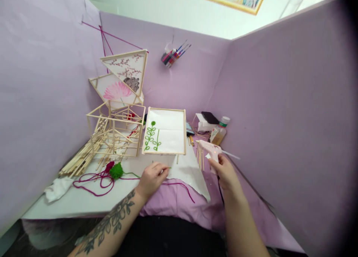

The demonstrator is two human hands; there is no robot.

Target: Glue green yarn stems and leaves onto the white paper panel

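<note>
My left hand point(153, 178) is closed in a pinch on green yarn, whose short end sticks out past the fingertips. The strand runs left to a green yarn ball point(116, 170). In my right hand point(226, 171) is a pale pink glue gun point(209, 148), its nozzle pointing left and a glue stick jutting from its back. Beyond my hands lies a wood-framed white panel point(170, 119). Green yarn leaves point(151, 136) form two stems at its lower left; the left stem has a round coil on top, while the right one is bare higher up.
Wooden sticks point(84, 154) and an open stick frame point(114, 119) occupy the left. Magenta yarn point(95, 192) loops across the front. Painted panels point(123, 70) hang behind. A bottle point(219, 131) stands at right, near loose sticks point(200, 156). Lilac walls point(268, 93) enclose the table.
</note>
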